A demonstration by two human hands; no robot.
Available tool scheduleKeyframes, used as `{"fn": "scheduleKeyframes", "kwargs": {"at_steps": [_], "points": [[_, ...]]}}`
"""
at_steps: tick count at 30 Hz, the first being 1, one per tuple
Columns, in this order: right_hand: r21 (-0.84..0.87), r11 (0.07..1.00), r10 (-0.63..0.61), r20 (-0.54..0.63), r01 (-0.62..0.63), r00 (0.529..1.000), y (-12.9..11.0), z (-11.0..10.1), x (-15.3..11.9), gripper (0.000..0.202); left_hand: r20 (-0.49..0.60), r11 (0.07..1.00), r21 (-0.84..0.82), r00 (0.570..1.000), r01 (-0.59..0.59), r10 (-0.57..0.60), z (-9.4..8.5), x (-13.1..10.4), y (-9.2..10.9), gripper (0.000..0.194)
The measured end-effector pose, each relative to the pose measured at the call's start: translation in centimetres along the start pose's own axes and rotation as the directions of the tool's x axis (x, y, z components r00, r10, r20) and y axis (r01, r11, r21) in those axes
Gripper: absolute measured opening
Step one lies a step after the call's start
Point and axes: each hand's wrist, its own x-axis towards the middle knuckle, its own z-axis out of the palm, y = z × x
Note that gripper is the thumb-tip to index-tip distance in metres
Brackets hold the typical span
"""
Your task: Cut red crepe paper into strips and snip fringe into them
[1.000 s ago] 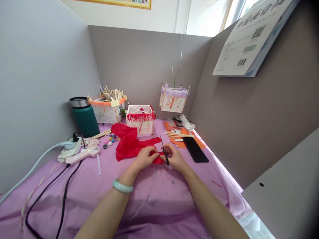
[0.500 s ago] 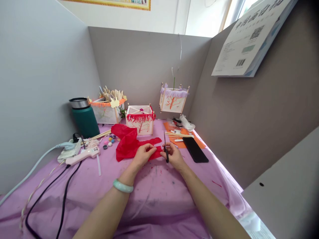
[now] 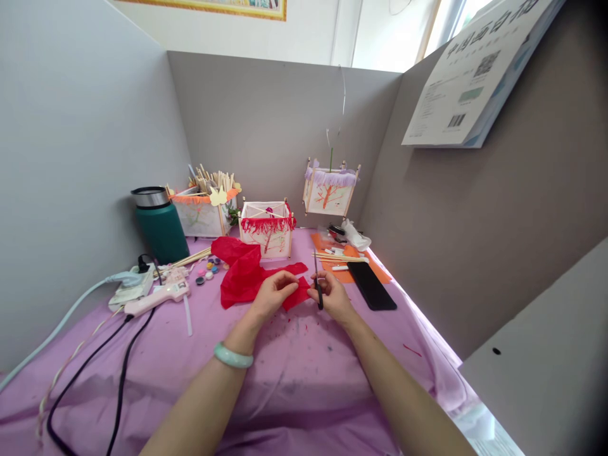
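Observation:
My left hand point(image 3: 277, 290) pinches a small folded piece of red tissue paper point(image 3: 297, 296) between thumb and fingers. Close by on the right, my right hand point(image 3: 334, 295) is closed around black-handled scissors point(image 3: 318, 288), whose blades point up and away from me. The scissors stand just beside the right edge of the red piece. A larger crumpled sheet of red tissue paper point(image 3: 240, 278) lies behind and left of my left hand. Beyond it stands a white box lantern point(image 3: 266, 240) with red fringe round its top.
A purple-fringed lantern point(image 3: 329, 195) hangs at the back right. Below it lie orange paper point(image 3: 384, 273), sticks and a black phone point(image 3: 371, 286). At left are a green bottle point(image 3: 161, 229), a pink glue gun point(image 3: 156, 300) with cables, a power strip and small paint pots point(image 3: 209, 275).
The scissors have moved slightly away from the red piece, and more of that piece shows between my hands. My left hand keeps its pinch.

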Motion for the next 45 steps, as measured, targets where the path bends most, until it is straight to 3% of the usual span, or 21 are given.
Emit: {"fn": "scheduleKeyframes", "kwargs": {"at_steps": [5,14,20,28,32,36,41,45], "points": [[-0.053,0.998,-0.023,0.051,0.025,0.998,-0.2,0.2,-0.2,0.032,0.09,0.998,0.029,0.994,0.052,-0.054,0.0,-0.1,0.5,0.02],[-0.111,0.991,-0.066,0.071,0.073,0.995,-0.2,0.2,-0.4,0.031,0.074,0.996,0.03,0.993,0.087,-0.089,0.2,-0.1,-0.1,0.015],[-0.148,0.988,-0.048,0.041,0.054,0.998,-0.2,0.1,-0.3,0.031,-0.064,0.993,-0.009,0.991,0.121,-0.122,-0.4,0.1,0.5,0.02],[-0.351,0.935,0.023,0.224,0.058,0.974,-0.5,-2.3,-0.9,0.043,-0.191,0.98,-0.175,0.974,0.092,-0.125,-1.4,0.2,0.9,0.036],[-0.406,0.909,0.022,0.267,0.092,0.964,-0.8,-2.7,-1.2,0.044,-0.188,0.962,-0.261,0.973,0.08,-0.132,-1.4,0.2,1.0,0.066],[-0.304,0.951,0.041,0.287,0.05,0.957,-0.8,-2.1,-1.0,0.045,-0.206,0.963,-0.256,0.968,0.087,-0.142,-1.3,0.2,0.9,0.076],[-0.03,0.993,0.111,0.02,-0.11,0.994,-0.9,-0.1,0.6,0.046,-0.173,0.977,-0.18,0.975,0.11,-0.141,-0.8,0.3,0.6,0.067],[0.013,0.997,0.076,0.075,-0.077,0.994,-0.4,1.6,1.5,0.048,-0.147,0.981,-0.15,0.978,0.126,-0.148,-0.6,0.4,0.0,0.061]]}}
